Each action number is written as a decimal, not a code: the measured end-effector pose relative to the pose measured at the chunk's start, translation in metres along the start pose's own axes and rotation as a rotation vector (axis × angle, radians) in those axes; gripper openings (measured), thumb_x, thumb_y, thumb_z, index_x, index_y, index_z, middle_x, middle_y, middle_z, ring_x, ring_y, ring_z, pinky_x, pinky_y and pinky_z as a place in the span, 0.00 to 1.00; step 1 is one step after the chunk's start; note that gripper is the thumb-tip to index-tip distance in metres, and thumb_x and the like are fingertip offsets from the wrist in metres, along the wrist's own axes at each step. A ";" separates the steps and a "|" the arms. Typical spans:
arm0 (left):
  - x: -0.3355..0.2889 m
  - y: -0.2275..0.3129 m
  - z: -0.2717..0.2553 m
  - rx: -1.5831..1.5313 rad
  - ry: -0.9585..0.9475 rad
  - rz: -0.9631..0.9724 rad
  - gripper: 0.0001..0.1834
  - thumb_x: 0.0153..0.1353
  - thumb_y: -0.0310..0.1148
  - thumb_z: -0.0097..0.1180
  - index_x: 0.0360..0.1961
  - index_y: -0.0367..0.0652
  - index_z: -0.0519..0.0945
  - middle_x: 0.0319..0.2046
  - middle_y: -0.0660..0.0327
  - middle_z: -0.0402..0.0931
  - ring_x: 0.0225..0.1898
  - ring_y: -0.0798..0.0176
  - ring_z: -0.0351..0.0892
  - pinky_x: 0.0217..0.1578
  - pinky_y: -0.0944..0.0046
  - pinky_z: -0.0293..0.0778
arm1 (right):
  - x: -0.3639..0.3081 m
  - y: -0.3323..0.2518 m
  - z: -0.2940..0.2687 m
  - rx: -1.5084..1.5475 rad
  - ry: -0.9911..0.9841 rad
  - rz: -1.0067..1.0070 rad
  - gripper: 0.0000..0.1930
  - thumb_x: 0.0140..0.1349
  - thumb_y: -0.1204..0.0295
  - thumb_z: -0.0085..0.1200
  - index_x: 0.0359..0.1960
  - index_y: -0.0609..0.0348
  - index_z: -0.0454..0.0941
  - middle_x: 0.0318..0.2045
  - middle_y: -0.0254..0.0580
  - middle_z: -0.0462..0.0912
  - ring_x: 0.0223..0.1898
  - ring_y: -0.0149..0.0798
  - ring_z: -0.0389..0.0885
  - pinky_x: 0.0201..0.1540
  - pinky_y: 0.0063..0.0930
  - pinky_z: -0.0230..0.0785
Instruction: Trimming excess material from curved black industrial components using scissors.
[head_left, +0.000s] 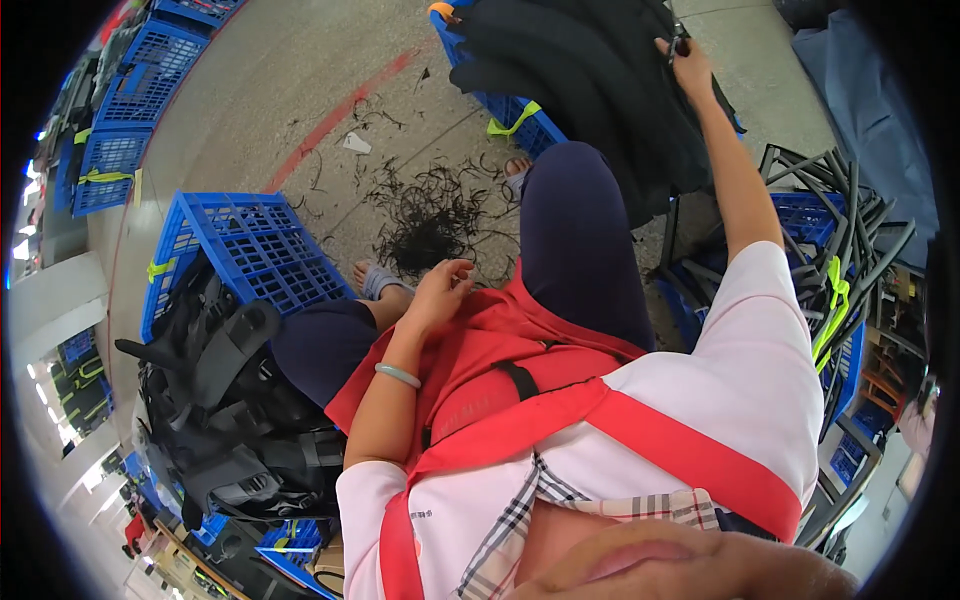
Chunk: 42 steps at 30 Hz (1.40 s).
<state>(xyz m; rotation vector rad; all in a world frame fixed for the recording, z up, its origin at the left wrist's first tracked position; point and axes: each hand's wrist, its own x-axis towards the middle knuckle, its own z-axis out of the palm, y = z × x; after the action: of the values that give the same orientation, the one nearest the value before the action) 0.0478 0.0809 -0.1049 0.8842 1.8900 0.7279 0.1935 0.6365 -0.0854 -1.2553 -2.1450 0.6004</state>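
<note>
At the upper right, my right hand (692,72) is closed round a small dark scissors-like tool (680,44), its details too small to make out. The hand is at the right edge of a pile of black fabric-like pieces (580,70), draped over a blue crate (538,128). Above my lap, my left hand (440,292) has loosely bent fingers with nothing visible in them. Beneath it lies my red apron (480,375).
Black scraps (425,215) litter the floor ahead, near a red floor line (345,112). Left stands a blue crate (270,240) beside heaped black moulded parts (240,400). Right, another blue crate (852,365) holds long dark strips (850,215). More crates (150,75) line the far left.
</note>
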 end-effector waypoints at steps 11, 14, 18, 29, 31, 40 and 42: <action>-0.022 -0.005 -0.002 0.086 0.045 0.077 0.16 0.54 0.28 0.56 0.45 0.37 0.77 0.35 0.53 0.76 0.33 0.57 0.77 0.37 0.62 0.73 | -0.124 -0.069 0.018 -0.377 -0.115 -0.374 0.27 0.41 0.58 0.69 0.37 0.61 0.70 0.39 0.48 0.75 0.46 0.52 0.72 0.47 0.42 0.65; -0.018 -0.006 -0.001 0.115 0.016 0.084 0.17 0.54 0.29 0.57 0.45 0.37 0.77 0.35 0.53 0.76 0.33 0.56 0.77 0.37 0.61 0.73 | -0.123 -0.063 0.023 -0.551 -0.101 -0.400 0.23 0.44 0.66 0.64 0.40 0.60 0.70 0.42 0.50 0.74 0.47 0.53 0.71 0.50 0.41 0.66; -0.018 -0.009 0.000 0.122 0.038 0.087 0.17 0.54 0.30 0.57 0.45 0.38 0.77 0.35 0.53 0.76 0.34 0.55 0.77 0.37 0.61 0.73 | -0.114 -0.073 0.017 -0.521 -0.179 -0.325 0.22 0.44 0.66 0.62 0.40 0.61 0.71 0.43 0.51 0.74 0.47 0.53 0.71 0.50 0.41 0.66; -0.011 -0.013 0.003 0.119 -0.011 0.038 0.17 0.54 0.29 0.56 0.46 0.37 0.77 0.35 0.53 0.76 0.34 0.55 0.77 0.37 0.61 0.73 | 0.008 -0.006 -0.063 -0.532 0.016 -0.196 0.17 0.45 0.63 0.58 0.35 0.60 0.74 0.35 0.54 0.80 0.40 0.56 0.78 0.44 0.45 0.70; -0.004 -0.007 0.006 0.126 -0.035 0.054 0.17 0.54 0.29 0.56 0.46 0.37 0.77 0.35 0.53 0.76 0.34 0.55 0.77 0.37 0.61 0.73 | 0.039 0.038 -0.073 -0.625 0.098 -0.162 0.18 0.46 0.64 0.58 0.37 0.60 0.74 0.35 0.53 0.81 0.40 0.54 0.78 0.43 0.45 0.70; 0.003 -0.015 0.008 0.124 -0.018 0.064 0.16 0.54 0.29 0.55 0.45 0.37 0.77 0.35 0.52 0.76 0.35 0.53 0.77 0.37 0.61 0.72 | 0.007 0.050 -0.014 -0.345 -0.015 0.001 0.30 0.43 0.46 0.65 0.32 0.62 0.72 0.31 0.49 0.80 0.37 0.52 0.79 0.41 0.41 0.70; 0.002 -0.018 0.009 0.138 -0.022 0.035 0.16 0.54 0.29 0.55 0.45 0.37 0.77 0.35 0.52 0.76 0.35 0.53 0.77 0.37 0.60 0.72 | -0.017 0.028 -0.009 -0.301 0.064 -0.015 0.29 0.44 0.46 0.65 0.30 0.61 0.72 0.30 0.49 0.80 0.36 0.51 0.79 0.39 0.40 0.70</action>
<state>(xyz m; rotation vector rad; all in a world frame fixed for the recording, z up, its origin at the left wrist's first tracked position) 0.0498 0.0730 -0.1236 1.0098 1.9271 0.6110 0.2238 0.6355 -0.1012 -1.3915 -2.2479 0.2315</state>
